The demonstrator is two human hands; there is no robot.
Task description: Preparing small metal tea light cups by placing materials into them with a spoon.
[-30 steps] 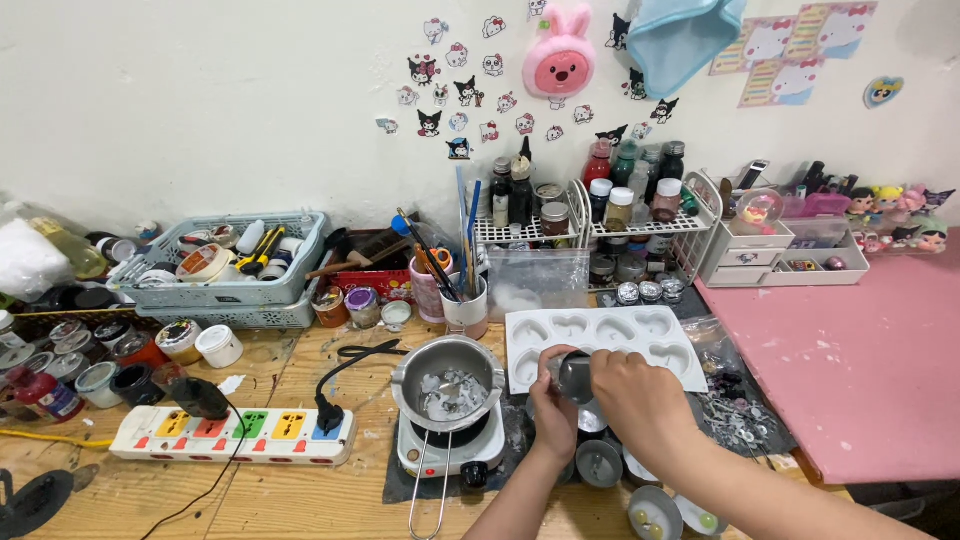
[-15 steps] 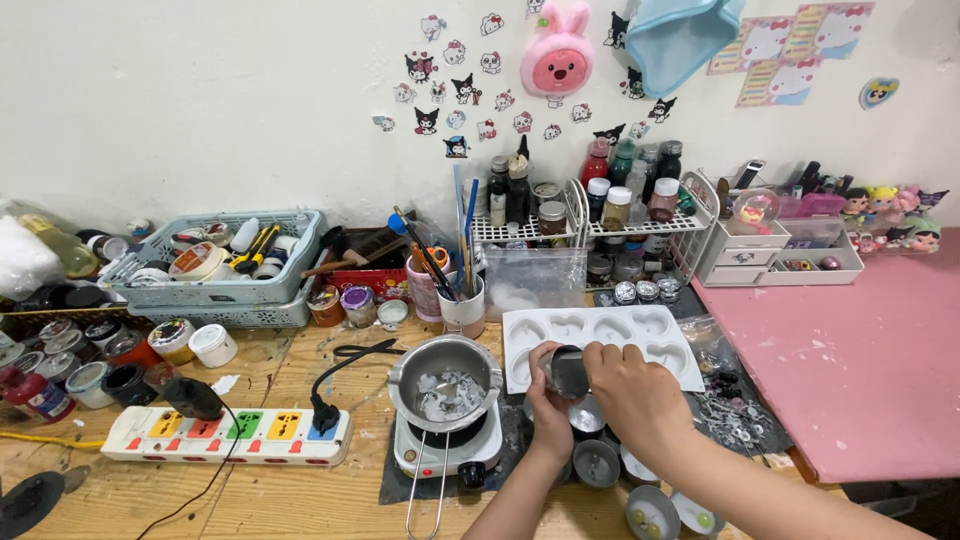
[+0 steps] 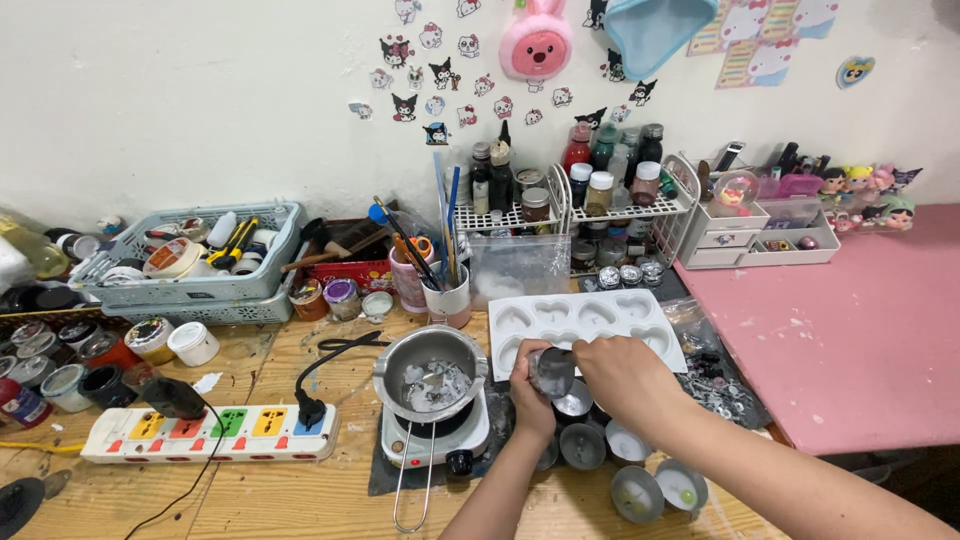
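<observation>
Both my hands meet just right of a small metal pot (image 3: 430, 375) that sits on a little electric hot plate (image 3: 437, 435). My left hand (image 3: 531, 394) grips a small dark round container (image 3: 551, 371) from below. My right hand (image 3: 622, 375) closes over its right side and top. The pot holds pale, partly melted lumps. Directly behind my hands lies a white mould tray (image 3: 585, 325) with heart-shaped hollows. Under my wrists several small round tins (image 3: 583, 445) rest on a dark mat.
A colourful power strip (image 3: 210, 433) lies at the left with plugs in it. Grey baskets (image 3: 190, 265) of tools, paint pots (image 3: 150, 338), cups of brushes (image 3: 447, 290) and a wire rack of bottles (image 3: 600, 195) line the back. A pink table (image 3: 860, 330) stands at the right.
My hands and the small container have stayed almost in place by the pot, with only slight shifts of the fingers. The camera view has tilted a little.
</observation>
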